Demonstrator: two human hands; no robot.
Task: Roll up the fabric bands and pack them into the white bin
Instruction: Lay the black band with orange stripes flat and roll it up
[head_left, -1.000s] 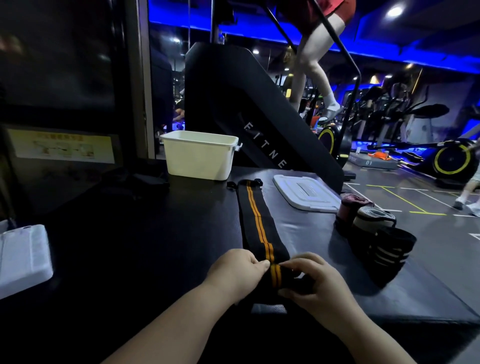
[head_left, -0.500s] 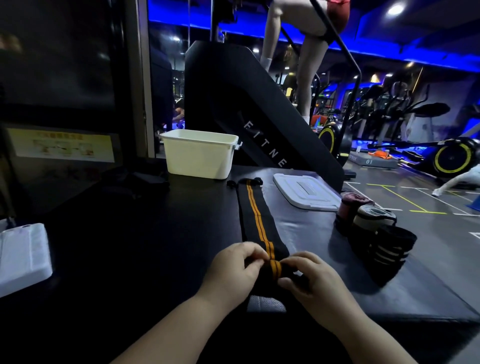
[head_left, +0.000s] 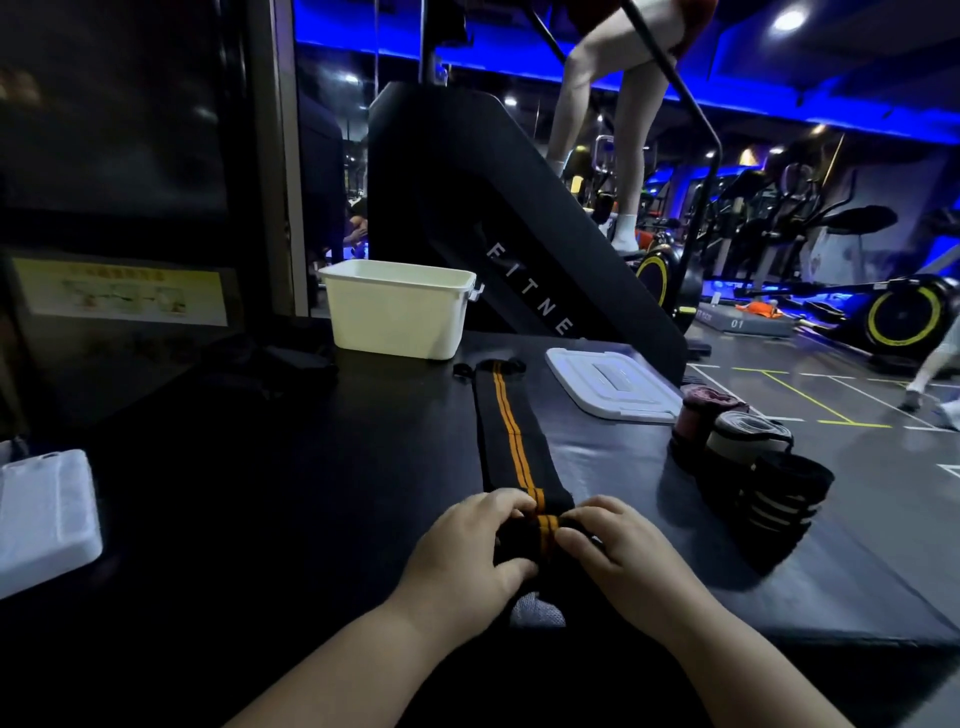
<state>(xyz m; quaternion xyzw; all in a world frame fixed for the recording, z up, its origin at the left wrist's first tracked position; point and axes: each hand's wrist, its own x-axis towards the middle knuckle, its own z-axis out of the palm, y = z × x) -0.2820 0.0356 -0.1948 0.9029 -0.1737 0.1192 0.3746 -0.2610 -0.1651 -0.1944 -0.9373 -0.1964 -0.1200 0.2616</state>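
Pinching the rolled end of the band (head_left: 511, 441) at the near edge of the surface (head_left: 260, 493), left hand (head_left: 467, 545) and right hand (head_left: 618, 551) each have the grip clamped on it, equally close. Its flat length runs straight away toward the far edge, with the white bin (head_left: 397, 317) left of that line.

The worktop (head_left: 249, 499) is a dark padded slab. At its far edge stands the white bin (head_left: 397, 312), open at the top. From just right of the bin's front corner a black band (head_left: 506, 431) with two orange stripes lies flat, running toward the near edge, where its end is rolled. Right of the bin, past the band, a white lid (head_left: 613, 387) lies flat. Farther right and nearer, three rolled bands (head_left: 743, 441) stand in a row. Well left of the bin lies a flat white plastic piece (head_left: 44, 514)
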